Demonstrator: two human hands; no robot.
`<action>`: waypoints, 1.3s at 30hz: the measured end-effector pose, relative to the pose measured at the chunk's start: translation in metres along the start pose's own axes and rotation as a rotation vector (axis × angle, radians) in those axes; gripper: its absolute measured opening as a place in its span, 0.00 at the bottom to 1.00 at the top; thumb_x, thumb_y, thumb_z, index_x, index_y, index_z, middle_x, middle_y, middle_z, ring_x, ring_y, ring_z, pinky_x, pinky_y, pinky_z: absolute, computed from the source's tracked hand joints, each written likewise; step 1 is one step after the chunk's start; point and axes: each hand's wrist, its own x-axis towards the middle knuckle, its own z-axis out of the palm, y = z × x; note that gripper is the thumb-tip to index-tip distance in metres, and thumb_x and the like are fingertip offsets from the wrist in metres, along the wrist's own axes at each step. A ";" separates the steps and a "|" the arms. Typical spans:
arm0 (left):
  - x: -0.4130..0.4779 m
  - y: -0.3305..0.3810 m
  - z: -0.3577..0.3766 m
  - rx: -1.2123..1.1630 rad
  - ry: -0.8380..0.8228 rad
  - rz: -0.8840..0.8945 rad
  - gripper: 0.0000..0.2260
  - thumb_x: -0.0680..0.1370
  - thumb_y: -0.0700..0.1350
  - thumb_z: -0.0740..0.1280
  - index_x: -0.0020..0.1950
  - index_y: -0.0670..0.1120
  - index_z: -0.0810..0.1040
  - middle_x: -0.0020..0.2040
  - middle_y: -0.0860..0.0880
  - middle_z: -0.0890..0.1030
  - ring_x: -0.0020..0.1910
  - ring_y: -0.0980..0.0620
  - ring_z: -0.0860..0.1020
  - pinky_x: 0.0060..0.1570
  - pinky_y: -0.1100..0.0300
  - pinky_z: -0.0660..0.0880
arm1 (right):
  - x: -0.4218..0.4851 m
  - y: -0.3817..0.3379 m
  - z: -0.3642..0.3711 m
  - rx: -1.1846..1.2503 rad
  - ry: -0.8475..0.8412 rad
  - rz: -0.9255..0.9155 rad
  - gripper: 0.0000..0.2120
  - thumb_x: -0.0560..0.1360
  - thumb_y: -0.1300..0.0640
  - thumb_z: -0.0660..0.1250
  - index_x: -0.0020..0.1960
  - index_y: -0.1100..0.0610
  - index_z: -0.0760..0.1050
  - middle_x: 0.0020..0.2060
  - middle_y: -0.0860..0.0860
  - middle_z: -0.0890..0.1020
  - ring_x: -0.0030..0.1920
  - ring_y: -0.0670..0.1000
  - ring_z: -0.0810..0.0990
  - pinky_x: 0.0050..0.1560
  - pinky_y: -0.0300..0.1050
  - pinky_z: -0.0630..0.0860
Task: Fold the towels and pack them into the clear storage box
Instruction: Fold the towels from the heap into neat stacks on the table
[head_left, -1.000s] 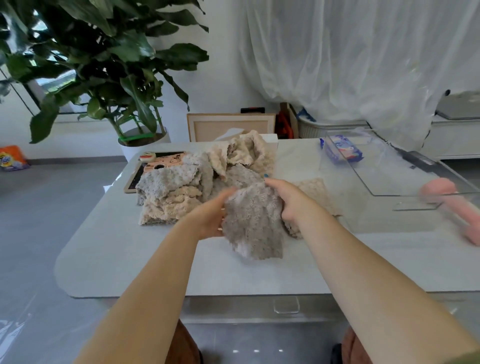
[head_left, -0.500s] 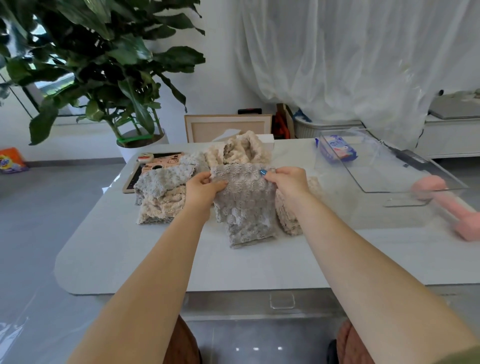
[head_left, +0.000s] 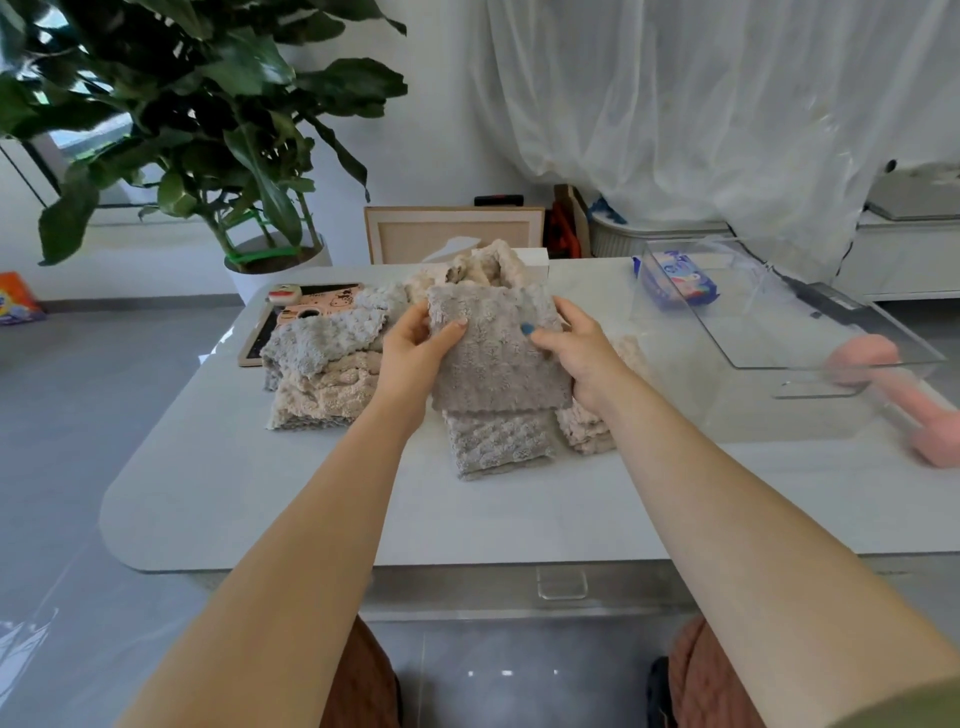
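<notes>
Two hands share one grey towel over the middle of the pale table. The left hand pinches its left edge and the right hand its right edge, each with the thumb pressed on the face toward us. The other fingers are mostly hidden behind the cloth. The held upper layer faces us and ends in a scalloped edge. A lower layer reaches past it onto the table, so the towel's long axis runs from the far side toward us, short edge nearest. A beige towel lies partly covered under the right wrist. More crumpled towels are heaped just left of the left hand, hiding part of a pink case. The clear storage box stands at the table's right, apart from the grey towel, and its walls are hard to make out. A pink dumbbell shows blurred through it, and we cannot tell whether the blue packet lies inside or behind it.
</notes>
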 end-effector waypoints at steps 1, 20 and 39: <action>0.000 -0.006 -0.001 0.000 -0.006 -0.046 0.15 0.75 0.40 0.72 0.61 0.43 0.77 0.54 0.44 0.83 0.51 0.46 0.83 0.48 0.52 0.81 | 0.002 0.006 -0.001 -0.076 -0.036 0.058 0.29 0.72 0.68 0.68 0.70 0.52 0.70 0.60 0.55 0.79 0.54 0.57 0.81 0.51 0.54 0.81; -0.001 -0.126 0.005 0.760 0.156 -0.075 0.29 0.80 0.47 0.63 0.78 0.45 0.54 0.73 0.41 0.61 0.66 0.43 0.68 0.62 0.57 0.65 | 0.011 0.108 0.000 -0.979 -0.095 -0.094 0.27 0.83 0.55 0.53 0.79 0.47 0.46 0.75 0.57 0.58 0.68 0.58 0.69 0.64 0.50 0.69; 0.041 -0.144 0.055 0.763 -0.101 -0.154 0.25 0.82 0.46 0.57 0.79 0.49 0.54 0.74 0.46 0.62 0.68 0.43 0.69 0.64 0.46 0.71 | 0.045 0.116 -0.042 -1.064 -0.033 -0.082 0.24 0.82 0.60 0.54 0.76 0.56 0.57 0.61 0.64 0.73 0.59 0.62 0.74 0.58 0.51 0.72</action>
